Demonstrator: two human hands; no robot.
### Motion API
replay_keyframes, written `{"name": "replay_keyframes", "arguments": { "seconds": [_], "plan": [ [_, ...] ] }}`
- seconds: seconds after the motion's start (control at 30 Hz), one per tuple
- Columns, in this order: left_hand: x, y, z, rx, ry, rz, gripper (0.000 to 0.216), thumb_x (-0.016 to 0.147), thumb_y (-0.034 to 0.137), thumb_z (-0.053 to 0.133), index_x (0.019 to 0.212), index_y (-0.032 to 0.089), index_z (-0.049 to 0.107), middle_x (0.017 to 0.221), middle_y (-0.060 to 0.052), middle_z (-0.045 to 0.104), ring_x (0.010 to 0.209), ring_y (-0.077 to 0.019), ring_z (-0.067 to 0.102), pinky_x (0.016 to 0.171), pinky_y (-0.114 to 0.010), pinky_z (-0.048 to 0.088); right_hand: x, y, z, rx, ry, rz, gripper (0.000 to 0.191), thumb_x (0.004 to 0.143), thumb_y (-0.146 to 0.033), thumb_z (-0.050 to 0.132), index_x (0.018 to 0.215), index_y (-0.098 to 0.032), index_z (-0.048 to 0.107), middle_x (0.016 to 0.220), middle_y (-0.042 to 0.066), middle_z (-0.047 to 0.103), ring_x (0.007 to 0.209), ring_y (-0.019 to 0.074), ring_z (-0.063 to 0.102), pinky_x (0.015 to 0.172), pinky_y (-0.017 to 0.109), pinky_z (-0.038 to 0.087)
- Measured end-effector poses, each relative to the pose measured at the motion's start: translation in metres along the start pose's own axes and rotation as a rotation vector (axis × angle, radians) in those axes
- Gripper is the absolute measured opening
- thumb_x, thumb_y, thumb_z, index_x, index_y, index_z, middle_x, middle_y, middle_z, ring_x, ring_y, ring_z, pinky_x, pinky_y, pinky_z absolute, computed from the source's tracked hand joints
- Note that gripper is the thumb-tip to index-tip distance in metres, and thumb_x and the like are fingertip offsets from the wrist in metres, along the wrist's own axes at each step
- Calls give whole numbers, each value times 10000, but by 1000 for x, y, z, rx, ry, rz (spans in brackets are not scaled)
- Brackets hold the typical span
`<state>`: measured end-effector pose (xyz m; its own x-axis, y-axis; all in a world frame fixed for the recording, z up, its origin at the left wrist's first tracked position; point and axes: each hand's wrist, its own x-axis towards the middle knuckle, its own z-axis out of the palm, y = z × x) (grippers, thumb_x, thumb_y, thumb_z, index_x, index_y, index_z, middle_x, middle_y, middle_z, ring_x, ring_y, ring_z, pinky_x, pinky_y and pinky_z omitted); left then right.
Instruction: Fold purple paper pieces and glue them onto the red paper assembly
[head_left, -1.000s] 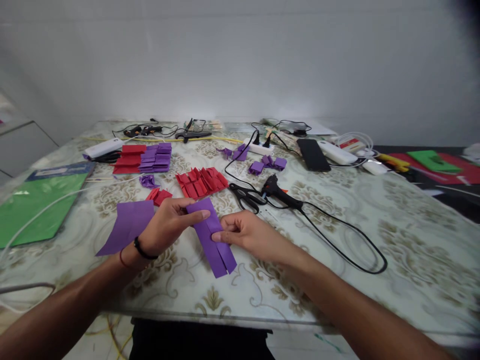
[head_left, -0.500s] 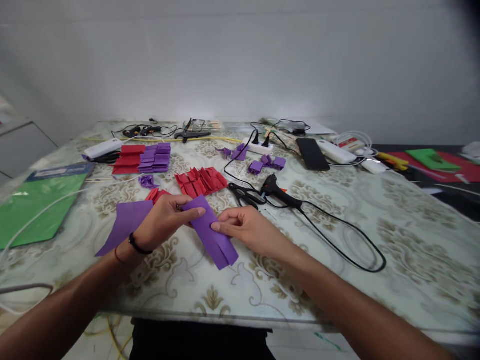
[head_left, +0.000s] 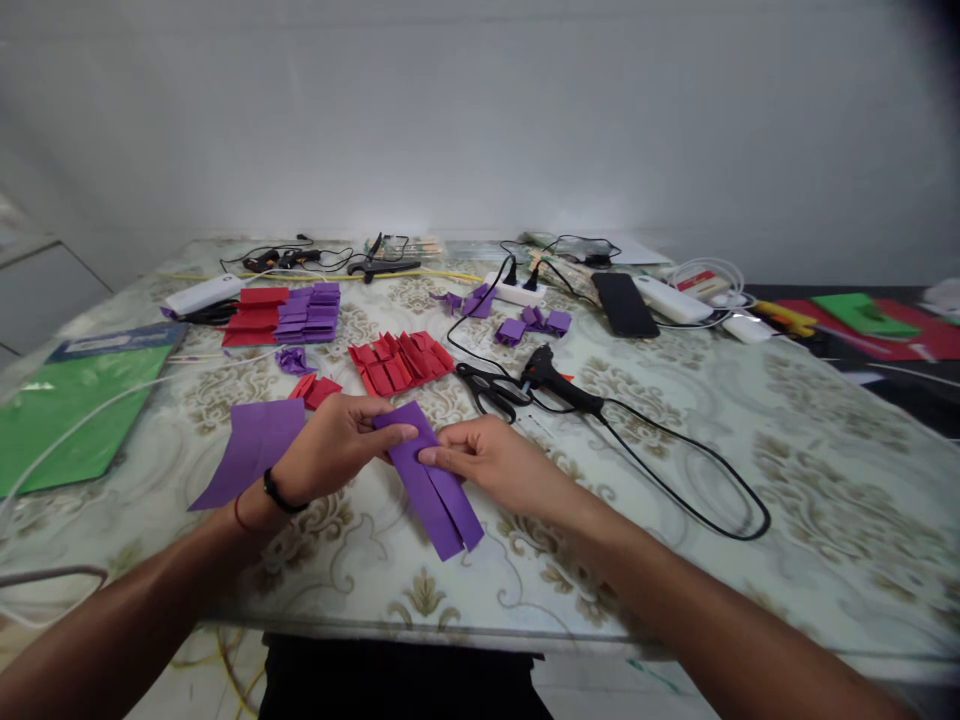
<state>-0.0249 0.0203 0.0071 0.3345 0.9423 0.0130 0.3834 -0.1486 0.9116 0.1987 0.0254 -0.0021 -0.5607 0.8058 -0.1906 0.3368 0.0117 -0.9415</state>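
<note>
A folded strip of purple paper (head_left: 429, 492) is held between my two hands, slanting down toward the table's near edge. My left hand (head_left: 341, 440) grips its upper left part, thumb on top and fingers behind. On the strip's right edge, my right hand (head_left: 480, 455) pinches with thumb and fingers. A lengthwise slit between folded layers shows at the strip's lower end. Under my left wrist lies a curved purple sheet (head_left: 251, 450). Just beyond my hands are folded red paper pieces (head_left: 397, 362) and a smaller red piece (head_left: 315, 388).
A black glue gun (head_left: 562, 382) with a looping cord and black scissors (head_left: 491, 388) lie right of centre. Behind them are purple folded pieces (head_left: 532, 322), a power strip (head_left: 517, 290) and a phone (head_left: 625, 305). A green sheet pack (head_left: 82, 410) lies at left.
The purple strip's lower end has moved slightly down and right, and its slit shows more clearly. My left hand has shifted a little right with it; both hands keep their hold.
</note>
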Motion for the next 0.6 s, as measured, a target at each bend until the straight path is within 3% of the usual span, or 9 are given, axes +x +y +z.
{"name": "replay_keyframes", "arguments": {
  "seconds": [0.33, 0.47, 0.6],
  "plan": [
    [1, 3, -5, -43, 71, 0, 320, 858, 450, 776, 750, 151, 744, 692, -26, 738, 634, -155, 668, 575, -226, 508, 0, 5, 2, -19, -20, -26, 604, 836, -740, 663, 617, -195, 525, 579, -61, 400, 544, 98, 328, 530, 278, 238],
    [3, 6, -15, -47, 112, -2, 319, 819, 455, 806, 742, 148, 767, 691, -26, 744, 633, -156, 670, 591, -228, 533, -1, 3, 1, -41, -20, -58, 599, 877, -728, 626, 627, -184, 587, 586, -36, 495, 550, 107, 413, 542, 267, 305],
    [6, 6, -27, -71, 215, -22, 326, 776, 473, 840, 764, 151, 791, 705, -22, 752, 638, -163, 676, 604, -234, 550, -4, 1, -3, 77, -131, 10, 574, 847, -730, 678, 711, -172, 673, 703, 37, 723, 626, 163, 660, 631, 284, 493]
  ]
}}
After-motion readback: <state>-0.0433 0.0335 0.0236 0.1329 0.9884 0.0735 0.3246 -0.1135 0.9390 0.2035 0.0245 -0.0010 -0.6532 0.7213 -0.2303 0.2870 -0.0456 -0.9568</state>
